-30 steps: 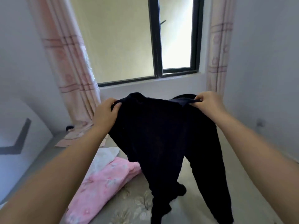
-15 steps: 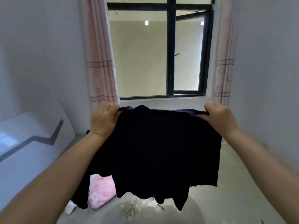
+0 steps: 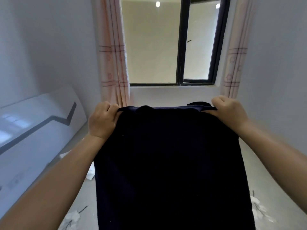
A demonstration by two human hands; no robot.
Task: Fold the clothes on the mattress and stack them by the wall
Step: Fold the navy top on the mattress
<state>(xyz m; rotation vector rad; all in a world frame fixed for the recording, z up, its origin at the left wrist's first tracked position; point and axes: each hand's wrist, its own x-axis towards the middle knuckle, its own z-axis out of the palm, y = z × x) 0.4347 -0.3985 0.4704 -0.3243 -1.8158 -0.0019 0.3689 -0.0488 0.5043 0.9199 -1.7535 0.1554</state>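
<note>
The left hand had its fingers curled tight round the upper left corner of the dark garment, and the right hand pinched the upper right corner in the same curled way, thumb under the fabric edge. Between the 2 hands the top hem ran taut and nearly level, and the cloth hung down flat from it, filling the middle and running off the frame at 6 o'clock. It hid most of the mattress; only grey strips of floral sheet showed at 4 and 7 o'clock. A scrap of white cloth peeked out just beside the garment's left edge at 8 o'clock. At 9 o'clock a white panel with a grey zigzag stripe leaned against the wall. At 12 o'clock stood the black-framed window, flanked by 2 pale pink curtains.
</note>
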